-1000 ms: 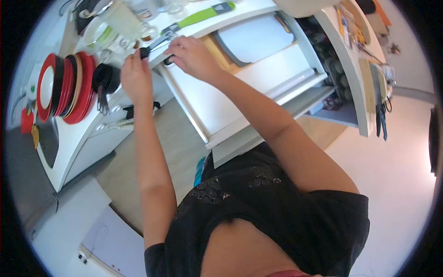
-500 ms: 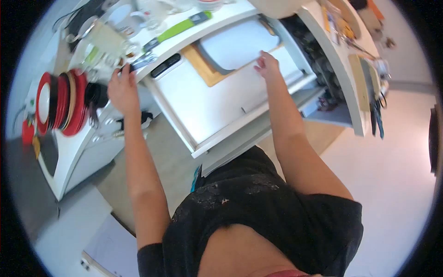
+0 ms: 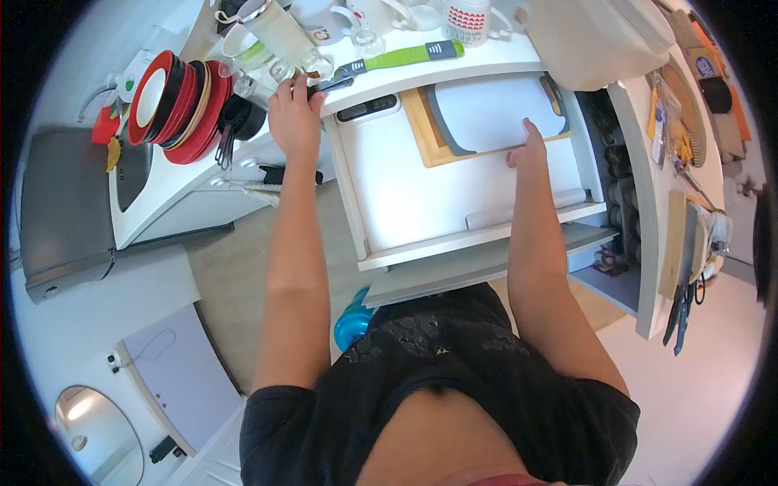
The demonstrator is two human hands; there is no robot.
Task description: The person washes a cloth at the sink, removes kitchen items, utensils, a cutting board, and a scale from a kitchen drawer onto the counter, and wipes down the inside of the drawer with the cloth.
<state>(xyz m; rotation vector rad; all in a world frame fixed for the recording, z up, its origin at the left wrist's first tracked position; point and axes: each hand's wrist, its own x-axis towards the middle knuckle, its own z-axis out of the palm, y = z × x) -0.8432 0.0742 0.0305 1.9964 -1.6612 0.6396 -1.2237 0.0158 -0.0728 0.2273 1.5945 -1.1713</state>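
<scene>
Left hand (image 3: 293, 120) at slim grey, dark-handled utensil (image 3: 336, 82), edge of white tabletop (image 3: 504, 58); grip unconfirmed. Right hand (image 3: 528, 147), unclenched, over grey-rimmed white board (image 3: 478, 113) in white drawer (image 3: 393, 190). A careless nudge could tip the utensil off.

Red and black plates (image 3: 180, 107) sit well apart from a red-patterned white mug (image 3: 467, 20).
</scene>
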